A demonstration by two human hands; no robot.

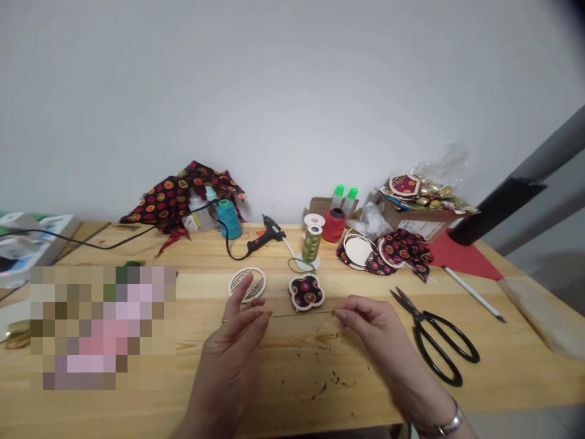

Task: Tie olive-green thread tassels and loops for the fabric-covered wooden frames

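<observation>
A thin, dark thread (pixel 301 314) runs nearly straight between my two hands, low over the table. My left hand (pixel 235 344) pinches one end between thumb and forefinger, with other fingers raised. At the opposite end my right hand (pixel 372 323) pinches it in the same way. Just beyond the thread lies a four-lobed wooden frame (pixel 306 292) filled with dark patterned fabric. Behind my left fingers rests a round wooden lattice piece (pixel 253 283), partly covered by them. An olive thread spool (pixel 312 244) stands behind the frame.
Black-handled scissors (pixel 439 338) and a white pen (pixel 475 294) lie to the right. Fabric-covered wooden pieces (pixel 388 251) sit before a cardboard box (pixel 414 222). A glue gun (pixel 265 236) with its cord, a teal spool (pixel 229 219) and a red spool (pixel 335 225) are at the back.
</observation>
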